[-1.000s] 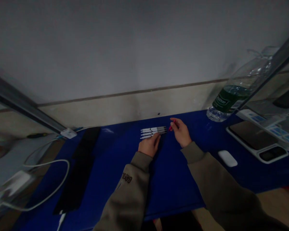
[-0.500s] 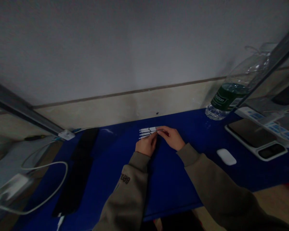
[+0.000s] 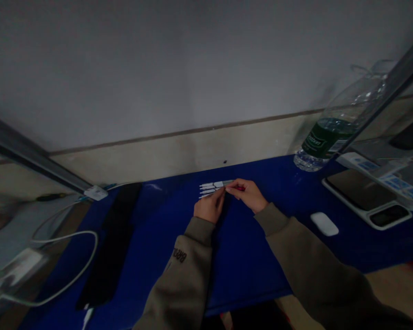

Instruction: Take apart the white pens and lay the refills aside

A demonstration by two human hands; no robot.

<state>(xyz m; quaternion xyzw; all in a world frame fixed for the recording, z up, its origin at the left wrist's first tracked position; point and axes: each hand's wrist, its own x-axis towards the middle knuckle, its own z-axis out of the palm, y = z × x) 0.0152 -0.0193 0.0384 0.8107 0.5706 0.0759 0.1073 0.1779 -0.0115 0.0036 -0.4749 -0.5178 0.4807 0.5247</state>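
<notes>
Low over the blue tabletop (image 3: pixel 179 233), I have both hands nearly together at their fingertips. My left hand (image 3: pixel 209 208) rests at the nearest of the white pens (image 3: pixel 213 185), which lie in a row near the wall (image 3: pixel 151 162); I cannot tell whether its fingers grip one. My right hand (image 3: pixel 250 197) pinches a small red piece (image 3: pixel 240 188) at the pens' right ends. Rightward sit a white mouse (image 3: pixel 324 223) and a green-labelled bottle (image 3: pixel 326 137).
</notes>
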